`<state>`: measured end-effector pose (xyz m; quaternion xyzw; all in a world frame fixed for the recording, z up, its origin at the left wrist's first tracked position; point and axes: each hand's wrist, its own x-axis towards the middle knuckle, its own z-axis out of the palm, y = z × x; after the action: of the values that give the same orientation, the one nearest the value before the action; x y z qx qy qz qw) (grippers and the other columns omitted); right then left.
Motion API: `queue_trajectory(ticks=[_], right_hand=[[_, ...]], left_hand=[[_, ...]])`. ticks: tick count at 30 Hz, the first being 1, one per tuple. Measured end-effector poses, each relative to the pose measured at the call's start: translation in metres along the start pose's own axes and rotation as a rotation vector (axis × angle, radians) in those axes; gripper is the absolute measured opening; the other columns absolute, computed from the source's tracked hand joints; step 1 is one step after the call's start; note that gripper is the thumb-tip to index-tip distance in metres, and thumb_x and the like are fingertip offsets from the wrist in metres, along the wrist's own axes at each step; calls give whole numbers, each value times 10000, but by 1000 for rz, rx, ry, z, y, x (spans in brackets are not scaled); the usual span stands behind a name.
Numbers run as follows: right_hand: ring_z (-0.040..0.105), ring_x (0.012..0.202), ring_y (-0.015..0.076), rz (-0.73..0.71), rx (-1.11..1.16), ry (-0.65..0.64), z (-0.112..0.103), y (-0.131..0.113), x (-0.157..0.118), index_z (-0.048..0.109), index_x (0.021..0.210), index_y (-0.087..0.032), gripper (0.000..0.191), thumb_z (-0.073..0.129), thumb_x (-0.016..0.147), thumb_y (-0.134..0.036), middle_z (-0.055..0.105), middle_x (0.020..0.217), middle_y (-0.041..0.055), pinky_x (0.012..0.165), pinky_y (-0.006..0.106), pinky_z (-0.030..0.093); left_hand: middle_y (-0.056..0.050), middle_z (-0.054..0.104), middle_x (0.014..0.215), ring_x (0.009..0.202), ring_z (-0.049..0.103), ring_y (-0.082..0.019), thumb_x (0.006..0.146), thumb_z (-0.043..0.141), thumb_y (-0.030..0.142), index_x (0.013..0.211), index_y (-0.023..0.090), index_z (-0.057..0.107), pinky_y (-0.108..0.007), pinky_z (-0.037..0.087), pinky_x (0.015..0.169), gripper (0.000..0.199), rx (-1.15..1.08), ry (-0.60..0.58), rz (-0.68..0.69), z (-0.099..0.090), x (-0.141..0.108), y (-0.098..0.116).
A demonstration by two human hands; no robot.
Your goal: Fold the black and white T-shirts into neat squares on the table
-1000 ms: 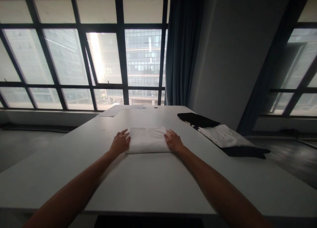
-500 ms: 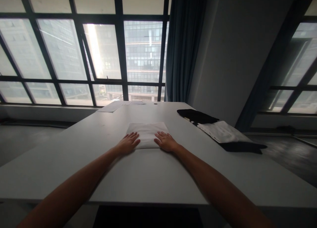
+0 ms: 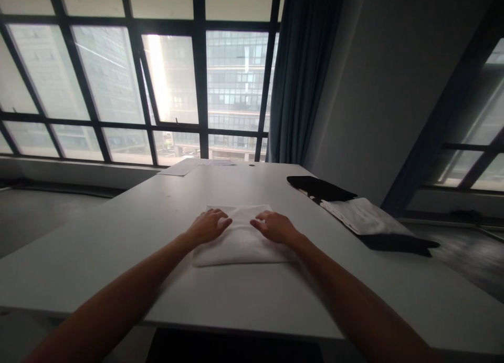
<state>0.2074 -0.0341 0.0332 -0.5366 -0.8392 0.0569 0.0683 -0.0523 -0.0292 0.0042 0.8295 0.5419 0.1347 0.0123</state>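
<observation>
A folded white cloth [image 3: 244, 250] lies flat on the white table in front of me, with soft wrinkles between my hands. On its left part rests my left hand [image 3: 208, 227], fingers bent forward and thumb held apart from them. My right hand [image 3: 274, 226] mirrors it on the right part, its thumb also apart from the curved fingers. Both hands are near the cloth's far edge, and the near edge lies toward me. The undersides of the fingers are hidden.
To the right lie a black cloth piece [image 3: 321, 187] and a folded white cloth [image 3: 366, 216] with black fabric under it. Paper sheets [image 3: 179, 167] are at the table's far left end. Beyond stand a window wall and a blue curtain [image 3: 305, 79].
The white cloth has slid toward me, and its near edge is closer to the table's front. My hands have gone from lying flat near its near edge to bent fingers near its far edge.
</observation>
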Motion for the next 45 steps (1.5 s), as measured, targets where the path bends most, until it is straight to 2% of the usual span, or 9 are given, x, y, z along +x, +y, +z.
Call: queue_trajectory(ticks=[2, 4, 8, 18, 22, 27, 32, 38, 45], right_hand=[[371, 1418, 267, -14, -5, 47, 11, 4, 9, 442, 1486, -169, 660, 324, 982, -578, 412, 1547, 116, 1161, 402, 257], [192, 1501, 237, -3, 3, -48, 25, 10, 18, 288, 1559, -161, 703, 301, 988, -572, 237, 1628, 93, 1206, 401, 147], [75, 1524, 220, 49, 42, -151, 41, 23, 27, 189, 1586, -189, 744, 221, 985, -626, 115, 1655, 59, 1218, 432, 70], [64, 1524, 235, 279, 49, -51, 40, 35, 29, 182, 1581, -149, 751, 162, 991, -613, 112, 1651, 90, 1201, 543, 4], [20, 1526, 225, 256, -1, 136, 38, 32, 31, 185, 1579, -117, 746, 148, 1000, -587, 106, 1652, 111, 1203, 499, -42], [37, 1526, 207, 229, 65, -85, 43, 34, 30, 141, 1589, -152, 762, 177, 985, -616, 78, 1656, 78, 1212, 482, 6], [27, 1526, 193, 237, 91, -84, 48, 40, 29, 131, 1591, -166, 776, 156, 975, -639, 53, 1658, 53, 1210, 478, -8], [23, 1526, 203, 286, 82, -77, 47, 40, 32, 116, 1591, -158, 814, 149, 958, -668, 44, 1658, 57, 1207, 499, -6], [185, 1497, 293, 446, 49, 44, 43, 43, 23, 233, 1562, -90, 794, 192, 974, -621, 230, 1617, 179, 1192, 527, 83]], left_hand=[[-106, 420, 1552, 1434, 357, -281, 964, 260, 598, 1434, 170, 502, -432, 271, 1167, 680, 26, -13, -34, 8, 7, -4], [-124, 254, 1621, 1502, 206, -270, 960, 244, 600, 1525, 122, 352, -442, 178, 1203, 747, 27, -104, -87, 18, 13, -12], [-116, 135, 1644, 1524, 100, -247, 948, 183, 652, 1565, 118, 237, -470, 119, 1213, 818, 15, -159, -212, 28, 16, -29], [-132, 122, 1639, 1524, 97, -260, 969, 176, 590, 1559, 100, 243, -547, 86, 1204, 770, 19, -129, -292, 18, 13, -28], [-106, 155, 1639, 1527, 74, -234, 985, 133, 587, 1555, 112, 271, -490, 75, 1218, 754, 28, 32, -128, 18, 8, -6], [-77, 184, 1632, 1520, 124, -232, 961, 143, 656, 1561, 190, 279, -455, 126, 1211, 772, -16, -184, 4, 31, 2, 15], [-51, 198, 1631, 1518, 139, -219, 946, 147, 673, 1561, 219, 288, -425, 144, 1211, 777, -37, -184, -28, 34, 7, -9], [-60, 171, 1635, 1516, 137, -275, 957, 167, 631, 1569, 233, 260, -553, 164, 1189, 736, 28, -137, -279, 24, 7, -60], [-102, 152, 1643, 1521, 116, -271, 1009, 101, 538, 1567, 158, 245, -570, 103, 1200, 690, 6, 14, -230, -1, -5, -31]])
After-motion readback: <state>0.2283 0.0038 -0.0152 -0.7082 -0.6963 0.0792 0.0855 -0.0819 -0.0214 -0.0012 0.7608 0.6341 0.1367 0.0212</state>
